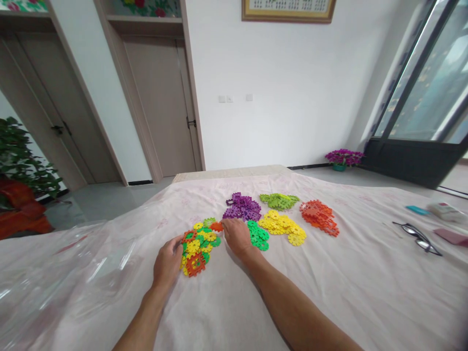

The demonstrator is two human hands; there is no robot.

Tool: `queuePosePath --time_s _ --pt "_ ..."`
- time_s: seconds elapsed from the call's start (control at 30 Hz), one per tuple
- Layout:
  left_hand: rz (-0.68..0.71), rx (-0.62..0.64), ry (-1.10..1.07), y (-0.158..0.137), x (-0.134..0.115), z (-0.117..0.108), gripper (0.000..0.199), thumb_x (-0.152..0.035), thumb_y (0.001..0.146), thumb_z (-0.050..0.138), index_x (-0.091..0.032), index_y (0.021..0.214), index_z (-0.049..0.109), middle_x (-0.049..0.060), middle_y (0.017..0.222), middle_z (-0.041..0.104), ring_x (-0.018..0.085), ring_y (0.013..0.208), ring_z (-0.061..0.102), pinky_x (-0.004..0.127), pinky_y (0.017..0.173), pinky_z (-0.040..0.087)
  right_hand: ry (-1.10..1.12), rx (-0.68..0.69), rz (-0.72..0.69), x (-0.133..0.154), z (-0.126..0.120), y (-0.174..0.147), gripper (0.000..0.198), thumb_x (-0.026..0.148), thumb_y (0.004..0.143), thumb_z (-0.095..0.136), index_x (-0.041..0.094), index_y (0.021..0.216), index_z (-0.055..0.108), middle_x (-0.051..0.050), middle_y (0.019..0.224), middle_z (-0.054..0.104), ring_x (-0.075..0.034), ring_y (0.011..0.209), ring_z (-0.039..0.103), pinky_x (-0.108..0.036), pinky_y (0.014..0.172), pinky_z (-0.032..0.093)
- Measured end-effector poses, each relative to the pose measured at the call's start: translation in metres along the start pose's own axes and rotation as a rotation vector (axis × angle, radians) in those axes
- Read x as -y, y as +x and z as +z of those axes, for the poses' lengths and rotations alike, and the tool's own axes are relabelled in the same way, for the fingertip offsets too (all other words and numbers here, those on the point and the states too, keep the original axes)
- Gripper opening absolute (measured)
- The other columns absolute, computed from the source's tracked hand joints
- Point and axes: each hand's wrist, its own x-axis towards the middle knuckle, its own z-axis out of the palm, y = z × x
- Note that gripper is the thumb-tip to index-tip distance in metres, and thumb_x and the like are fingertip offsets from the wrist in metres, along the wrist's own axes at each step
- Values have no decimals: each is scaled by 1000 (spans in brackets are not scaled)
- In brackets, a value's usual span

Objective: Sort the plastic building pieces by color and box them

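A mixed heap of yellow, green and orange plastic snap-together pieces (199, 246), some round and some square with notched edges, lies on the cloth. At its left edge rests my left hand (167, 261), fingers loosely curved and thumb apart, touching the heap with nothing visibly held. My right hand (237, 236) reaches in from the right, fingers closed by an orange piece (217, 226) at the heap's upper right; the fingertips are partly hidden. Beyond and beside it are piles sorted by colour: purple pieces (243, 207), green pieces (259, 236), yellow pieces (281, 224), light green pieces (280, 201) and orange-red pieces (319, 216).
A pale patterned cloth (351, 282) covers the table. Clear plastic sheeting (98, 273) lies crumpled at left. Eyeglasses (419, 237), a pink case (451, 237), a blue item (417, 210) and a white packet (446, 213) lie at right.
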Motion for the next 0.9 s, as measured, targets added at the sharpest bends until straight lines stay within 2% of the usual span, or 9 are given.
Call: queuePosePath --time_s 0.17,0.3,0.4,0.47,0.6,0.67,0.73,0.83,0.9 --pt "-3 8 33 0 1 -1 36 -32 88 47 -25 114 69 3 122 71 22 116 64 31 98 47 321 -309 227 -47 -22 12 32 29 97 42 19 101 72 -8 101 73 -20 96 65 -29 86 48" --pt "-13 26 43 0 -1 -1 35 -33 88 47 -25 114 69 4 122 71 22 115 64 31 97 48 732 -489 560 -102 -41 12 31 35 88 49 16 97 71 -1 68 68 -17 66 67 -27 63 54" --pt "-14 34 46 -1 -3 -2 36 -32 87 47 -25 114 69 4 120 72 23 113 65 32 96 48 1053 -695 754 -136 -53 4 21 29 76 62 14 88 70 2 58 62 -15 55 65 -24 53 55" --pt "-19 34 55 -1 -2 -2 36 -32 87 46 -25 114 69 4 119 73 23 112 66 32 96 48 1181 -828 828 -152 -62 -1 16 25 73 64 13 84 68 3 57 61 -14 55 64 -23 53 57" --pt "-22 48 56 -1 0 -1 37 -34 87 46 -24 115 69 5 121 72 23 114 65 32 96 48 1285 -1010 878 -169 -78 -4 15 22 83 55 18 96 59 4 70 62 -12 70 69 -25 67 63" --pt "-26 46 55 0 0 -1 37 -34 87 46 -24 114 69 5 120 72 24 114 65 33 97 48 1347 -1022 891 -170 -82 -3 13 19 83 56 19 96 56 3 75 63 -13 77 70 -27 71 64" --pt "-27 39 56 0 -1 -2 36 -33 86 47 -25 113 70 4 119 73 24 112 66 33 97 48 1413 -967 883 -165 -83 0 12 16 81 59 19 91 55 1 77 64 -14 82 71 -25 74 63" --pt "-22 31 58 -1 -5 -3 36 -33 85 49 -25 112 71 4 118 74 24 110 67 33 95 49 1503 -823 839 -145 -77 5 15 12 75 65 17 88 58 -2 78 68 -15 80 71 -25 74 62" --pt "-17 26 59 -1 -6 -4 36 -32 84 49 -25 111 71 4 117 74 24 109 67 33 95 49 1544 -660 784 -125 -71 8 22 10 71 67 15 91 62 -3 80 71 -14 72 70 -25 67 62"
